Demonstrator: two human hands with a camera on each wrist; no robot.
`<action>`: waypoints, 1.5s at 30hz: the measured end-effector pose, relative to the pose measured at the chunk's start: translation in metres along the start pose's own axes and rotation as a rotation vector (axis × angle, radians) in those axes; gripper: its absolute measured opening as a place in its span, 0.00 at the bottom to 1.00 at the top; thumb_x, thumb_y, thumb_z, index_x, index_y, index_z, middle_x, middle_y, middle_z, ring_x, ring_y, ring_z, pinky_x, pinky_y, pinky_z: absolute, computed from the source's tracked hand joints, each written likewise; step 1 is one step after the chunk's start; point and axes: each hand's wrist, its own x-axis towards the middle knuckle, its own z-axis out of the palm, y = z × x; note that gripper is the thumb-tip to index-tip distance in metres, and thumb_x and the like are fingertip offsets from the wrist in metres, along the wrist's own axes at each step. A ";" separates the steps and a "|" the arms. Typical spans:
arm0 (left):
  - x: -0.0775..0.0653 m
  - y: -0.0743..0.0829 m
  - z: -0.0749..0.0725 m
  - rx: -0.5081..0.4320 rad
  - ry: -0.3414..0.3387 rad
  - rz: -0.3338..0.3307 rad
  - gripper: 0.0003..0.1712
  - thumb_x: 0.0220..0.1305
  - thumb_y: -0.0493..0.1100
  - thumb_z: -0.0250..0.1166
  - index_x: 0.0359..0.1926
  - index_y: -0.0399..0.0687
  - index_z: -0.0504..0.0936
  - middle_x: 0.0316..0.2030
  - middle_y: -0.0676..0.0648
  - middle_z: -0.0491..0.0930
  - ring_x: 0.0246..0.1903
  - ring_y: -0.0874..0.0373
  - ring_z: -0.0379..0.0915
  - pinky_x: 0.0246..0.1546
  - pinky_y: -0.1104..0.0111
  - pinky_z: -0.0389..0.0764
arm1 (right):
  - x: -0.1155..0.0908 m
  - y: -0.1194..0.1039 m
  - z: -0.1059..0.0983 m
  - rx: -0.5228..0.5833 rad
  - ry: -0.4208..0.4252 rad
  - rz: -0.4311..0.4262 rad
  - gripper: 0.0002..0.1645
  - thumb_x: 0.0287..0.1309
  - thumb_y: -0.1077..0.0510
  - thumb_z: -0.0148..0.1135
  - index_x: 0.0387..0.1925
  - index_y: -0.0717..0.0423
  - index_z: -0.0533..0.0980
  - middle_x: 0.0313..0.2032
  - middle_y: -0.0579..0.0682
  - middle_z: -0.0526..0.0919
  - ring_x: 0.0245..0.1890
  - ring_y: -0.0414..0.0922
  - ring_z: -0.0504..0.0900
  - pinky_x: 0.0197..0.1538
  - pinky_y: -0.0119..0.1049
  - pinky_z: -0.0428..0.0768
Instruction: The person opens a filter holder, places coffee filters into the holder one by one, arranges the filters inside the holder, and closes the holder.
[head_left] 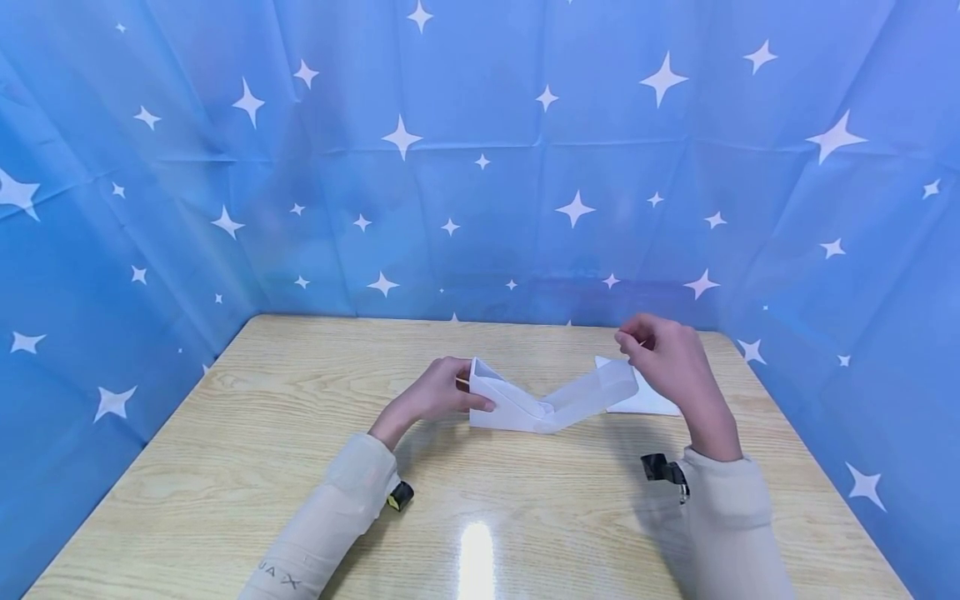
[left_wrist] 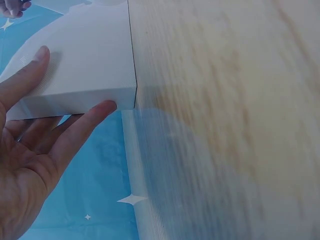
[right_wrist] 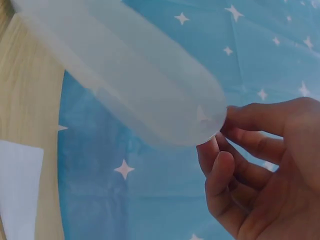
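Box [head_left: 507,405] lies between left hand's [head_left: 438,392] gripping thumb and fingers, flap [head_left: 588,395] beside right hand's [head_left: 671,360] fingertips (hold unclear).

Head view: bright; glare on near tabletop [head_left: 570,517], soft shadows beside sleeves [head_left: 330,508].
Left wrist: dimmer, tabletop grain blurred.
Right wrist: dim, white flap [right_wrist: 135,75] hazy.

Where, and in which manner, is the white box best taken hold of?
Probably hold the white box at its taller left end, coming from the left, thumb on the near face: that end is squared, while the top slopes down rightward toward the translucent strip.
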 end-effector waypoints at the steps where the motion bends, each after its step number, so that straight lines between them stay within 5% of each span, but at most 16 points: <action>1: 0.000 0.000 0.000 0.001 0.001 0.002 0.17 0.53 0.46 0.74 0.44 0.58 0.82 0.39 0.51 0.84 0.38 0.59 0.82 0.36 0.60 0.86 | 0.000 0.001 0.000 0.003 -0.004 0.007 0.12 0.68 0.52 0.54 0.40 0.53 0.81 0.32 0.51 0.85 0.26 0.42 0.81 0.31 0.36 0.76; 17: 0.001 -0.002 0.001 0.007 0.000 0.012 0.17 0.52 0.46 0.75 0.44 0.58 0.82 0.39 0.51 0.84 0.37 0.59 0.82 0.36 0.60 0.86 | 0.000 0.020 0.004 0.037 -0.017 0.095 0.15 0.69 0.50 0.54 0.40 0.55 0.80 0.32 0.56 0.85 0.30 0.51 0.85 0.30 0.38 0.79; 34: -0.001 -0.001 0.000 0.005 0.003 0.009 0.17 0.52 0.46 0.75 0.44 0.58 0.82 0.39 0.51 0.84 0.37 0.58 0.82 0.36 0.58 0.86 | -0.002 0.057 0.024 -0.083 -0.082 0.249 0.14 0.66 0.54 0.55 0.42 0.60 0.79 0.37 0.61 0.84 0.30 0.51 0.82 0.25 0.37 0.74; 45: -0.003 -0.001 0.000 -0.007 0.000 0.008 0.16 0.52 0.46 0.75 0.43 0.58 0.82 0.39 0.51 0.84 0.37 0.58 0.82 0.38 0.54 0.85 | -0.010 0.084 0.030 -0.157 -0.273 0.381 0.28 0.64 0.49 0.56 0.56 0.66 0.72 0.53 0.69 0.77 0.46 0.64 0.77 0.36 0.49 0.76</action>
